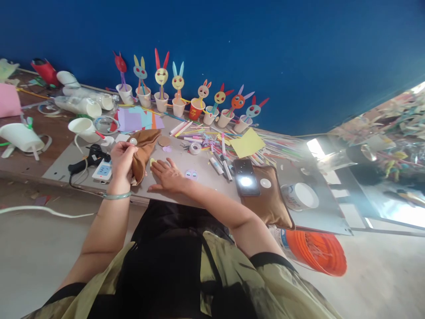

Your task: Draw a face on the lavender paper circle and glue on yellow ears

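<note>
My left hand is raised over the grey work mat, its fingers pinched together on something small that I cannot make out. It sits right beside a brown cloth pouch, touching its left edge. My right hand lies flat on the mat with fingers spread, pressing near a small yellow paper piece. A lilac paper cut-out lies just right of that hand.
A row of paper cups with rabbit-faced figures lines the back. Coloured straws and pens, tape roll, yellow paper, phone on a brown cushion, glue gun, power strip, white cups, orange bucket.
</note>
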The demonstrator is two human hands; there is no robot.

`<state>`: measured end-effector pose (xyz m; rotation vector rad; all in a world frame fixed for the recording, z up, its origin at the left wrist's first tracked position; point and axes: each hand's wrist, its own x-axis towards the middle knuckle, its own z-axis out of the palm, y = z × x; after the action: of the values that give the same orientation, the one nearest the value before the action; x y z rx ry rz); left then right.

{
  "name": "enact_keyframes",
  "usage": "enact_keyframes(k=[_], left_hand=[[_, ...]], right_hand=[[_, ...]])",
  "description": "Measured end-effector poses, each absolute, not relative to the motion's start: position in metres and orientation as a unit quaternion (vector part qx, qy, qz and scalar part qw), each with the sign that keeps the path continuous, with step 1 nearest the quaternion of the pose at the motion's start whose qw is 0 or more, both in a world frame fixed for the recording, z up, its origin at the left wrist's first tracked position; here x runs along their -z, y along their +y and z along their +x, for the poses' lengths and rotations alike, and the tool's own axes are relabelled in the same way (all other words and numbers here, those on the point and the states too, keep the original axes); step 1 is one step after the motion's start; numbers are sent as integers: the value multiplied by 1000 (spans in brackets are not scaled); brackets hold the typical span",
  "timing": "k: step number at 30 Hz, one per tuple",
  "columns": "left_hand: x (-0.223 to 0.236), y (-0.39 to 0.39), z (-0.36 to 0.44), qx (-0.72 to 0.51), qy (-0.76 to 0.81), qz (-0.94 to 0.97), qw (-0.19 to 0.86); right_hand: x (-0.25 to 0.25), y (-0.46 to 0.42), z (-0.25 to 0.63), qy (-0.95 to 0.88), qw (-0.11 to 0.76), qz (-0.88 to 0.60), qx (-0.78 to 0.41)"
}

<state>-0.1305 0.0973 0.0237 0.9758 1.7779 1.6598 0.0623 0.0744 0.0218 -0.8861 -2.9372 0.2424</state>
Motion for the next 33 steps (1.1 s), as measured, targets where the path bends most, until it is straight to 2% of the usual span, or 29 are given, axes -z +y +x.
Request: enact_keyframes(k=[5,13,17,20,26,33], left_hand=[[-23,89,-110,-567,646,456,231],[-24,54,-53,-341,565,751,10],[-17,29,-24,-280,443,852,24],[-9,18,-10,-245,408,879,33],[0,11,-6,-176,398,899,41],[-4,5,-19,-192,422,884,64]], right_hand=[[-8,16,105,-956,75,-278,-59],[18,-40,179,-927,174,-326,-64],[19,-54,214,-907,205,-361,-76],[17,-61,231,-889,210,-397,-89],[8,-46,239,-852,218,-472,-61],[0,5,224,-862,183,-463,-100]])
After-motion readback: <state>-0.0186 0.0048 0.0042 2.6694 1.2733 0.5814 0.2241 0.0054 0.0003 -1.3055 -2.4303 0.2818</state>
